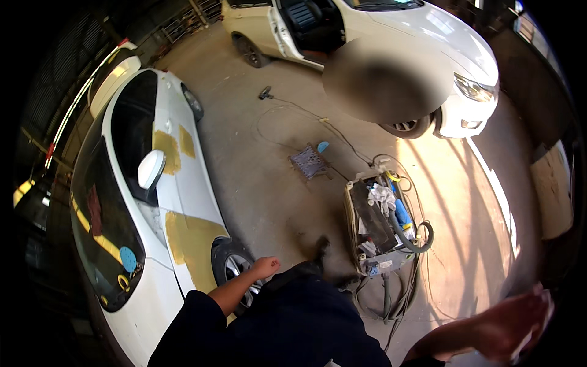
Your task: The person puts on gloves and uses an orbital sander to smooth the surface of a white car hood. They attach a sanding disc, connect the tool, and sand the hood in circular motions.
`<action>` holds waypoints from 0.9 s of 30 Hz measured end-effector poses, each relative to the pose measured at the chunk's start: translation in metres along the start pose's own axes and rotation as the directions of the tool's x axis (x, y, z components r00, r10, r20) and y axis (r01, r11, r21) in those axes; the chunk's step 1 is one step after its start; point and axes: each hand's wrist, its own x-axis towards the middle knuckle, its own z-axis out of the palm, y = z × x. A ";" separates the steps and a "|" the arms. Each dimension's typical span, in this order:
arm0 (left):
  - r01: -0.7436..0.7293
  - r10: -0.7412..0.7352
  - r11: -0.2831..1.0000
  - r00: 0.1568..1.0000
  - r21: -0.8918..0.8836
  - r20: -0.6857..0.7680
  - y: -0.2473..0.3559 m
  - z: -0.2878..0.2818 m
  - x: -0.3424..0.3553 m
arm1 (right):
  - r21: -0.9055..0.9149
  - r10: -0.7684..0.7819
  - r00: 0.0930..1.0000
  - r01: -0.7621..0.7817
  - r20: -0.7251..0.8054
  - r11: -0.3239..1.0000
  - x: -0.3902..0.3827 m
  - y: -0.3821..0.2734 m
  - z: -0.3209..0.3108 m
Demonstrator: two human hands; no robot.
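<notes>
My left hand [267, 267], its fingers curled, is beside the front wheel [237, 266] of a white car [137, 306]. Nothing shows in that hand. Tan filler-coloured patches [191, 244] cover parts of the car's door and fender. At the lower right, my right hand [510, 327] is raised and smeared by motion. It is closed round a pale, thin, crumpled thing [544, 301] whose kind is unclear. On the windscreen rest a blue sanding disc [128, 259], a yellow ring [123, 282] and a dark red cloth [94, 211].
A cart [373, 214] with hoses, crumpled paper and a blue bottle stands ahead to the right. Cables [397, 312] trail round it. A woven low stool [309, 161] and a corded tool [265, 93] are farther off. Another white car [452, 37], partly behind a blurred patch, has a door open.
</notes>
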 end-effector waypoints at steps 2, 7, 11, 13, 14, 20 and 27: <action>0.153 -0.152 0.988 0.986 0.015 -0.065 -0.034 -0.002 -0.048 | 0.003 0.574 0.794 -0.586 -0.201 0.811 -0.067 0.073 0.031; 0.353 -0.364 0.931 0.898 -0.087 -0.247 -0.114 0.023 -0.142 | -0.207 0.980 -0.082 -0.977 0.182 -0.044 -0.296 0.107 0.061; 0.539 -0.547 0.836 0.810 -0.100 -0.209 -0.185 0.052 -0.207 | -0.432 0.829 -0.270 -0.901 0.490 -0.038 -0.391 0.063 0.108; 0.507 -0.534 0.843 0.829 -0.182 -0.164 -0.198 0.056 -0.210 | -0.526 0.757 -0.122 -0.789 0.642 0.319 -0.399 0.049 0.152; 0.496 -0.533 0.838 0.833 -0.229 -0.146 -0.205 0.059 -0.217 | -0.497 0.663 -0.019 -0.678 0.749 0.542 -0.401 0.045 0.179; 0.342 -0.582 0.812 0.544 -0.474 -0.605 -0.253 -0.094 -0.214 | -0.406 0.502 0.067 -0.500 0.862 0.765 -0.348 0.013 0.379; 0.363 -0.413 0.842 -0.045 -0.400 -0.910 -0.412 -0.296 -0.306 | -0.456 0.518 0.005 -0.468 0.856 0.757 -0.393 -0.041 0.505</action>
